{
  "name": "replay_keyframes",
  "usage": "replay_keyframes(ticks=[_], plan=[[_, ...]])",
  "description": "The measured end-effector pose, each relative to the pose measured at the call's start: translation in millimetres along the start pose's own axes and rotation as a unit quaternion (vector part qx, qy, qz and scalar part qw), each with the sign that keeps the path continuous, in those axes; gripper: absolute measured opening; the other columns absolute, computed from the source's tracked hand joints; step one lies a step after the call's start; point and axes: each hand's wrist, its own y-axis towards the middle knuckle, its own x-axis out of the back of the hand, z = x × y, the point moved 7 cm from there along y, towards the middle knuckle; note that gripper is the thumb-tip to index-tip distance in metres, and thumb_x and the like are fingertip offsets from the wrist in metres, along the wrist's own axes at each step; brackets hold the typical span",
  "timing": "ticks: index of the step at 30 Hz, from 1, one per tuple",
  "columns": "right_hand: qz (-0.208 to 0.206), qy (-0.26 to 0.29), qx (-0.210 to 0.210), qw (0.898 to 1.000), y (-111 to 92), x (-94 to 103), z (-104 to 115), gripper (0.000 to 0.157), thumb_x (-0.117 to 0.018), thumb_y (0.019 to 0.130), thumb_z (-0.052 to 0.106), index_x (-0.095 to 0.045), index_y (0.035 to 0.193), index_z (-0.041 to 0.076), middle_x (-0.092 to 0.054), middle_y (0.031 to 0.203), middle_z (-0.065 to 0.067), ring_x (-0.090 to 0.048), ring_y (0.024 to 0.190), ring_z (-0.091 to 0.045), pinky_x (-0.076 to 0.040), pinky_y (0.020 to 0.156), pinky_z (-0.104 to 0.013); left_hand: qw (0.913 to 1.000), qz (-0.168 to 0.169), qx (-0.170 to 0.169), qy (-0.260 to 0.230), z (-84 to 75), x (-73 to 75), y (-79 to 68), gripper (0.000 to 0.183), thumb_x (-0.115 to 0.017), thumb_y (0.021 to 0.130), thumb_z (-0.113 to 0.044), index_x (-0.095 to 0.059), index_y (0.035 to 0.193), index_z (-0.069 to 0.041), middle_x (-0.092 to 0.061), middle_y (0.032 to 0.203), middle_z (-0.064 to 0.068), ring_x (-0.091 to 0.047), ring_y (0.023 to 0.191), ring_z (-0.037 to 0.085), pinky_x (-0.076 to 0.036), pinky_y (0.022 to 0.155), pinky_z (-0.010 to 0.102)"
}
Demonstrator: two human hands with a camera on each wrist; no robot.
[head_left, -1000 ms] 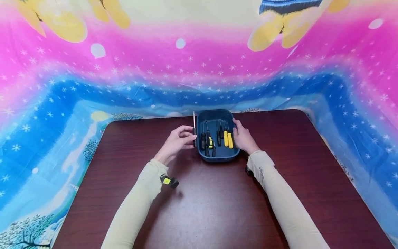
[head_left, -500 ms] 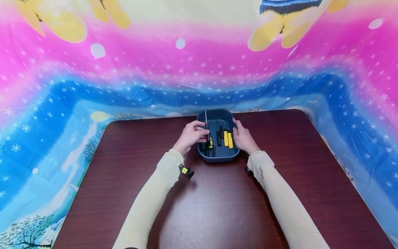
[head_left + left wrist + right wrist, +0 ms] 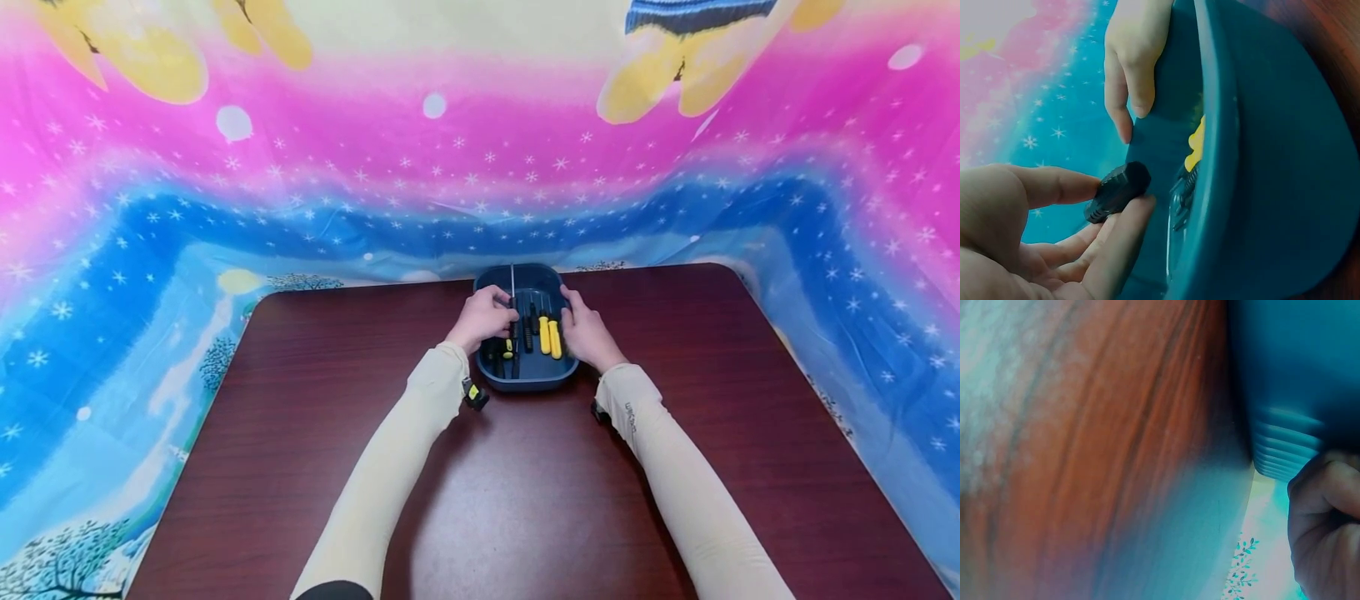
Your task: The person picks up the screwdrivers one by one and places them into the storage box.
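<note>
My left hand (image 3: 483, 318) pinches a black-handled screwdriver (image 3: 1119, 190) between thumb and fingers, over the left part of a dark blue plastic bin (image 3: 527, 386). Its thin metal shaft points toward the far wall of the bin in the head view. On the opposite side, my right hand (image 3: 591, 333) holds the bin's right rim, fingers over the edge. Inside lie two yellow-handled screwdrivers (image 3: 555, 339) at the right and several black-handled ones. A black-and-yellow screwdriver (image 3: 507, 348) near the left wall is partly covered by the left hand.
The bin stands near the back edge of a dark reddish-brown wooden table (image 3: 510, 500). Behind and beside the table hangs a pink and blue cloth (image 3: 450, 167) with printed snowflakes. Both wrists carry small black cameras (image 3: 476, 395).
My left hand has carried the screwdriver rightward, from beside the bin's left wall to over its inside. The right hand and the bin have stayed in place.
</note>
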Motion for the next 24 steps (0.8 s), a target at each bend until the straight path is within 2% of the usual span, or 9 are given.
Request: replay_keyframes(ticks=[7, 12, 16, 22, 24], plan=[[-0.001, -0.006, -0.004, 1.000, 1, -0.6, 0, 0.056, -0.030, 0.115, 0.026, -0.012, 0.168, 0.024, -0.047, 0.058, -0.007, -0.044, 0.044, -0.026, -0.050, 0.053, -0.041, 0.9989, -0.021, -0.004, 0.042, 0.8, -1.4, 7.2, 0.034, -0.070, 0.098, -0.012, -0.058, 0.128, -0.003, -0.073, 0.104, 0.017, -0.076, 0.091, 0.033, -0.061, 0.090, 0.046], [0.002, -0.002, -0.008, 1.000, 2, -0.7, 1, 0.056, -0.030, 0.115, 0.026, -0.012, 0.168, 0.025, -0.047, 0.059, -0.007, -0.044, 0.044, -0.026, -0.050, 0.053, -0.041, 0.9938, -0.038, -0.011, 0.103, -0.6, -0.8, 10.5, 0.034, -0.072, 0.096, -0.014, -0.060, 0.126, -0.003, -0.077, 0.096, 0.015, -0.076, 0.086, 0.031, -0.059, 0.090, 0.044], [0.000, -0.004, -0.010, 1.000, 2, 0.0, 1, 0.057, -0.031, 0.115, 0.027, -0.012, 0.168, 0.025, -0.047, 0.059, -0.008, -0.045, 0.045, -0.027, -0.051, 0.054, -0.041, 0.9850, -0.048, -0.013, 0.165, -2.7, -3.3, 12.6, 0.034, -0.071, 0.097, -0.017, -0.060, 0.127, -0.004, -0.077, 0.093, 0.014, -0.075, 0.083, 0.027, -0.058, 0.089, 0.043], [0.000, -0.006, -0.015, 1.000, 2, -0.5, -1, 0.057, -0.031, 0.115, 0.027, -0.012, 0.168, 0.026, -0.048, 0.059, -0.008, -0.047, 0.045, -0.027, -0.052, 0.056, -0.041, 0.9653, -0.057, -0.015, 0.254, -3.2, -10.2, 18.2, 0.037, -0.068, 0.098, -0.021, -0.063, 0.132, -0.007, -0.069, 0.127, 0.011, -0.066, 0.105, 0.027, -0.055, 0.096, 0.043], [0.001, -0.005, -0.015, 1.000, 2, -0.8, -1, 0.057, -0.031, 0.115, 0.027, -0.012, 0.168, 0.026, -0.048, 0.059, -0.008, -0.047, 0.045, -0.027, -0.052, 0.056, -0.041, 0.9605, -0.062, -0.016, 0.271, -2.8, -11.9, 20.9, 0.032, -0.068, 0.097, -0.022, -0.064, 0.126, -0.008, -0.068, 0.123, 0.008, -0.063, 0.101, 0.024, -0.055, 0.092, 0.039]])
